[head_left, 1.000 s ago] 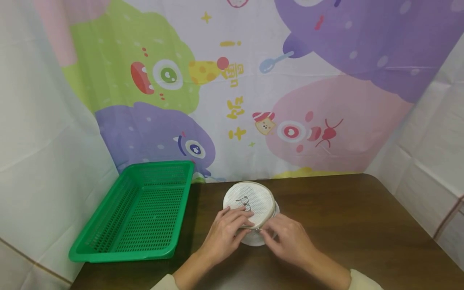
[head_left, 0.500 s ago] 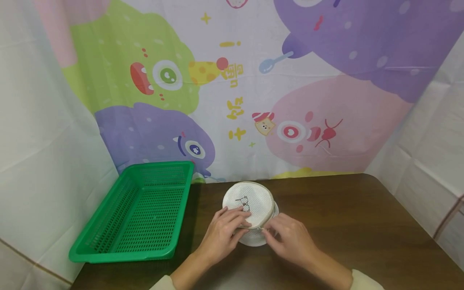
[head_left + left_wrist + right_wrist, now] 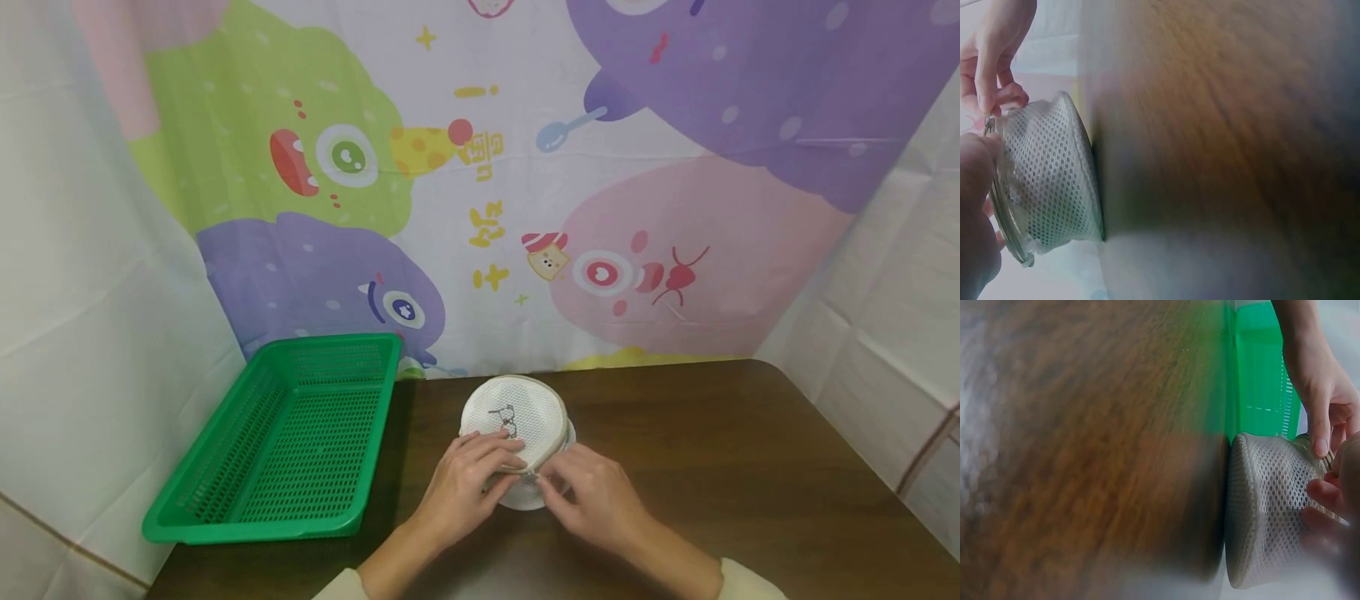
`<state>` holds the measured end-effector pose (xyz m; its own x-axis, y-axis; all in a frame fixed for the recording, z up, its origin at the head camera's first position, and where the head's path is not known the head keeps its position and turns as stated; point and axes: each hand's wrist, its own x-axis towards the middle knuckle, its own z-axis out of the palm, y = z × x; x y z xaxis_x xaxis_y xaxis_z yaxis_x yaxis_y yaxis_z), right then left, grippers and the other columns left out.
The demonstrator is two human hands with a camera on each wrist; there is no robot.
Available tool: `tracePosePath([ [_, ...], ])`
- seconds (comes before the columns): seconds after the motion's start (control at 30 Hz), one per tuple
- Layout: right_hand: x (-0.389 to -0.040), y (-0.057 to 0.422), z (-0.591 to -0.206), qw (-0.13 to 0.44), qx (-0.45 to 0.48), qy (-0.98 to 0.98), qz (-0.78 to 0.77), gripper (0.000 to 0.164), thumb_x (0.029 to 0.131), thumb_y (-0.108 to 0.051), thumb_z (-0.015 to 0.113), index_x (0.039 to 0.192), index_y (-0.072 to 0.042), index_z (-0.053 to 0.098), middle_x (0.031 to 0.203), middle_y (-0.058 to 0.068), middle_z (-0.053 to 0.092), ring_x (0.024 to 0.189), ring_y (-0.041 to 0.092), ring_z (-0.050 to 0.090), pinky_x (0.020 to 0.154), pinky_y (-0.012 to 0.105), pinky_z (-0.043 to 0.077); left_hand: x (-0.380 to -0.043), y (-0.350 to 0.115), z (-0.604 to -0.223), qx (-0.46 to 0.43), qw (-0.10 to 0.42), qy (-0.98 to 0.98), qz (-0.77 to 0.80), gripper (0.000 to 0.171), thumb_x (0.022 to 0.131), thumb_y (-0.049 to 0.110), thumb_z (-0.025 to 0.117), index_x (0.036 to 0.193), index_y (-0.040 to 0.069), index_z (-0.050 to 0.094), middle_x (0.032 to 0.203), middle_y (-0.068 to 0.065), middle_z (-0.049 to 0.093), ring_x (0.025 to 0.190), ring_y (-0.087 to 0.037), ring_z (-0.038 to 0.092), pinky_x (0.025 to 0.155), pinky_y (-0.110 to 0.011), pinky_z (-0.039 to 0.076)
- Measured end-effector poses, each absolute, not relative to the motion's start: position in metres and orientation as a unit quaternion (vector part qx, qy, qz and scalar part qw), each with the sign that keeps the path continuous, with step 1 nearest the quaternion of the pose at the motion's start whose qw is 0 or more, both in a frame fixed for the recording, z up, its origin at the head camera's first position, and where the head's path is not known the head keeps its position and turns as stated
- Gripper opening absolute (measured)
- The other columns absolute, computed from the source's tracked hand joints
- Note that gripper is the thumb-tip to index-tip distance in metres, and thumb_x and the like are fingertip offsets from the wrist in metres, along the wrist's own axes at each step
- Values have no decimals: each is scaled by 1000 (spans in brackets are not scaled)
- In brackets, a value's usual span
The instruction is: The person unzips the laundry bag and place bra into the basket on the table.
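Together, both hands hold the mesh bag.

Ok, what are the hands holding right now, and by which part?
A white mesh bag: the left hand pinches its top rim at the near side, and the right hand pinches what looks like its zipper pull there.

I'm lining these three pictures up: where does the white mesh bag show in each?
Head: the white mesh bag sits at lower centre.
Left wrist: white mesh bag near the left edge, about mid-height.
Right wrist: white mesh bag at lower right.
Shared landmark: the brown table, in all three.
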<state>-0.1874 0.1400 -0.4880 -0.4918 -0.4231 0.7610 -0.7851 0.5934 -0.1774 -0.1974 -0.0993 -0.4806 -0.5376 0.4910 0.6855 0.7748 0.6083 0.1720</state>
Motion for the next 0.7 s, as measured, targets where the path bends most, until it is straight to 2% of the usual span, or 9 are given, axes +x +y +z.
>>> tracePosePath([
  [0.7,-188,146,-489,363,369,-818,252,23,80,-10,91,88,-22,73,81,-13,74,76,1,65,66,17,54,-196,-108,-482,-383,303,-839,-240,24,85,12,97,103,19,83,126,3,87,126,-22,82,105,-52,64],
])
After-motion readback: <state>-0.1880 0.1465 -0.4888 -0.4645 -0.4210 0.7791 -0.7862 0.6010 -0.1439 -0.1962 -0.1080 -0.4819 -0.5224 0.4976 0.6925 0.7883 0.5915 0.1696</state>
